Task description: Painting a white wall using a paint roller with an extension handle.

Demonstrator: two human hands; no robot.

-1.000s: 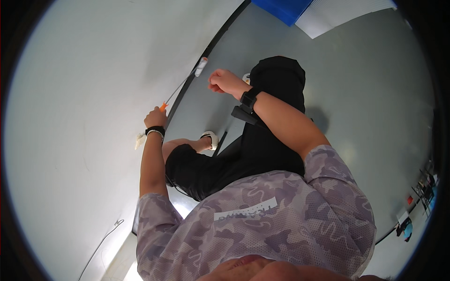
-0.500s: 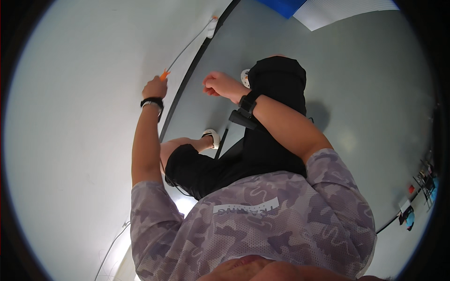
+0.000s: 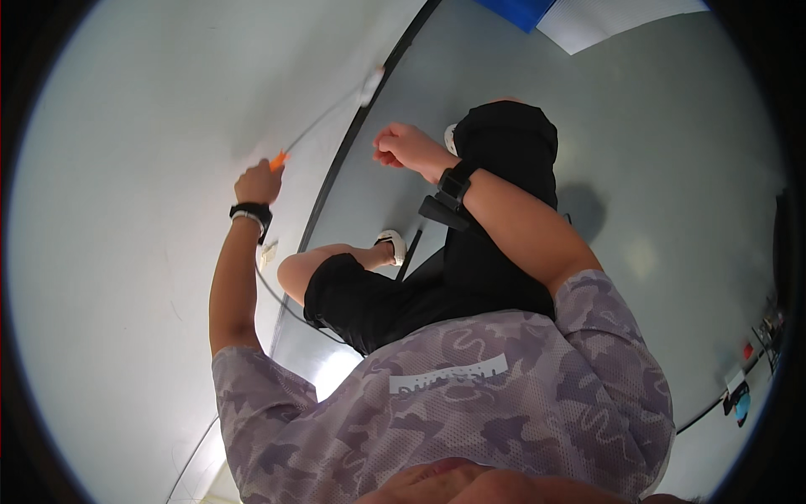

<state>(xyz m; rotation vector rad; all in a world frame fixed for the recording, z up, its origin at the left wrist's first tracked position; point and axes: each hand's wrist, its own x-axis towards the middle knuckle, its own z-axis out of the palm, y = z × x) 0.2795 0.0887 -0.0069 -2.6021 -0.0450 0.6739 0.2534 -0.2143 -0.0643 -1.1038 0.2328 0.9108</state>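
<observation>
My left hand (image 3: 259, 182), a dark band on its wrist, is closed round the orange grip (image 3: 278, 161) of a thin tool. A grey rod or cord (image 3: 323, 123) leads away from the grip to a blurred white end piece (image 3: 372, 86) by the black baseboard. Its exact kind is unclear. My right hand (image 3: 410, 149) hangs in the air over the floor, right of the baseboard. Its fingers are loosely curled, with nothing visible in them. A black square watch (image 3: 453, 185) sits on that wrist.
The white wall (image 3: 151, 168) fills the left side, edged by the black baseboard (image 3: 340, 160). A white socket (image 3: 267, 254) and a grey cable (image 3: 290, 309) are beside my left forearm. Blue (image 3: 516, 12) and white ribbed (image 3: 600, 23) things lie far ahead; small items (image 3: 739, 396) lie right.
My left hand has moved left and slightly nearer with the orange-gripped tool. Its white end has come down along the baseboard. My right hand keeps its pose.
</observation>
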